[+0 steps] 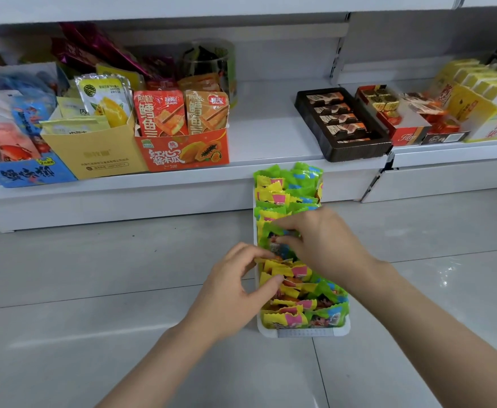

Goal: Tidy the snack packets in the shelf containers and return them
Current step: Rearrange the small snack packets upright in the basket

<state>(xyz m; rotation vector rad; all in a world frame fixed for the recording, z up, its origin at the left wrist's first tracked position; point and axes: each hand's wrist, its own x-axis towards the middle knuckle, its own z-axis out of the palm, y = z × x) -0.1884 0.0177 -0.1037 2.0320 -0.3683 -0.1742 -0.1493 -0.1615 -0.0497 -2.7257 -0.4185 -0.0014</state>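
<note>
On the shelf (270, 125) at far left lie blue and white bags (14, 128), then a yellow carton (94, 151) and an orange carton (188, 150) of upright packets. Right of the orange carton the shelf surface is bare up to a dark chocolate tray (344, 125); red boxes (403, 122) and yellow boxes (482, 98) follow.

Below, on the grey tiled floor (94, 275), the left hand (235, 287) reaches in from the left side of a long white tray (303, 331), its fingers curled and pinching yellow packets (282, 272) at the tray's left edge. The tray lies with its long axis running from the person toward the shelf, its far end just at the shelf's front lip, its near short end facing the person. It is crammed with small crimped packets, yellow with pink patches on the left, green packets (326, 316) with blue and cartoon print on the right, standing in overlapping rows. The right hand (323, 242) comes across from the right and grasps a green packet at mid-tray between thumb and fingers. Open floor lies on both sides of the tray.
</note>
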